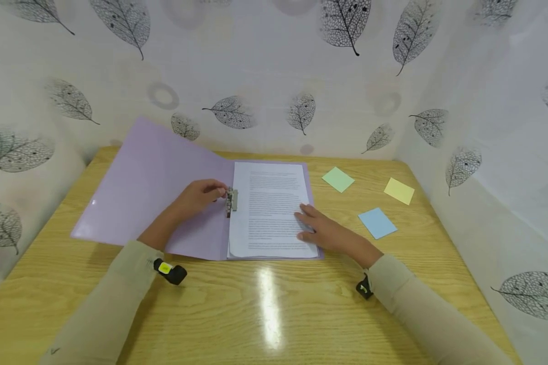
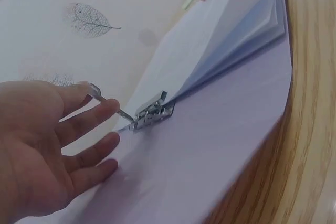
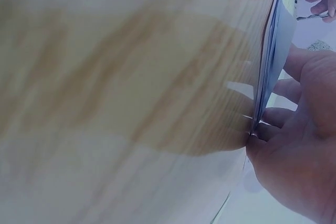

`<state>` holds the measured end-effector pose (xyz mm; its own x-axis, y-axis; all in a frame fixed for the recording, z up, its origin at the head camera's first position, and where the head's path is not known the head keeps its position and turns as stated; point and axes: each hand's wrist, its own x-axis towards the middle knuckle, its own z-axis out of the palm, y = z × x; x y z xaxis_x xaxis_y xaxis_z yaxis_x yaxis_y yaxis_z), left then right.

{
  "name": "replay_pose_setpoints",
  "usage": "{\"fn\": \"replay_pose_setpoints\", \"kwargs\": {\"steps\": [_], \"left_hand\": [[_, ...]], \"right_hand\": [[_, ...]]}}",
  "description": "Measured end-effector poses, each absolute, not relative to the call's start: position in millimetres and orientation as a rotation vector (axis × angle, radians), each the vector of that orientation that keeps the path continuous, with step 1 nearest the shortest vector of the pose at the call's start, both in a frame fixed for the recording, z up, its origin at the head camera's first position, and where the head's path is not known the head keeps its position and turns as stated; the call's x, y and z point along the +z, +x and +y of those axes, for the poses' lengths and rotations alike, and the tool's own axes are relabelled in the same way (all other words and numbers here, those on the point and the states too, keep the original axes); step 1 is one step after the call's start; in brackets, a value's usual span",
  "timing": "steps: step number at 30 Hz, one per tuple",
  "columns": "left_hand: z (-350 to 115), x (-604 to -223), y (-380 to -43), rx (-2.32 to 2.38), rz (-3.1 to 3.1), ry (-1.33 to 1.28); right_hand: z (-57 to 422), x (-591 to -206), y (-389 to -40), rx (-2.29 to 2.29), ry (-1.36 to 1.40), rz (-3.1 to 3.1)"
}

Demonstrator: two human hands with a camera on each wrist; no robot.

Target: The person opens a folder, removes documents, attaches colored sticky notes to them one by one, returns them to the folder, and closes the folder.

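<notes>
A lilac folder (image 1: 160, 167) lies open, its left cover raised off the table at a slant. On its right side is a stack of printed paper (image 1: 274, 213), under a metal clip (image 1: 232, 200) at the spine. My left hand (image 1: 198, 199) is at that clip; in the left wrist view its thumb and forefinger pinch the clip's lever (image 2: 125, 115), the other fingers spread. My right hand (image 1: 324, 228) rests on the right edge of the stack, fingers extended over the page. Some sheet corners curl up in the left wrist view.
Right of the folder lie a green sticky note (image 1: 338, 179), a yellow one (image 1: 399, 191) and a blue one (image 1: 377, 223). The wooden table (image 1: 219, 309) meets leaf-patterned cloth (image 1: 265, 66) at the back and sides.
</notes>
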<state>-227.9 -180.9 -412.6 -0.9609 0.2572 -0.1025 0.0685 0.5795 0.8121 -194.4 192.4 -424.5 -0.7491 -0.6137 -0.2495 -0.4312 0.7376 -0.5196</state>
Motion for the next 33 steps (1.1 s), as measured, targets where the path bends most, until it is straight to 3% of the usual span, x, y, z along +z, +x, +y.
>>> {"fn": "replay_pose_setpoints", "kwargs": {"steps": [9, 23, 33], "left_hand": [[-177.3, -419.0, -232.6, 1.370, 2.540, 0.239], [-171.9, -424.1, -270.6, 1.457, 2.515, 0.129], [-168.4, -425.2, -281.8, 1.167, 2.689, 0.153]], "right_hand": [[195.2, -429.3, -196.7, -0.612, -0.821, 2.531], [194.5, -430.5, -197.9, -0.595, -0.827, 2.548], [194.2, -432.0, -198.5, -0.585, -0.832, 2.556]]}}
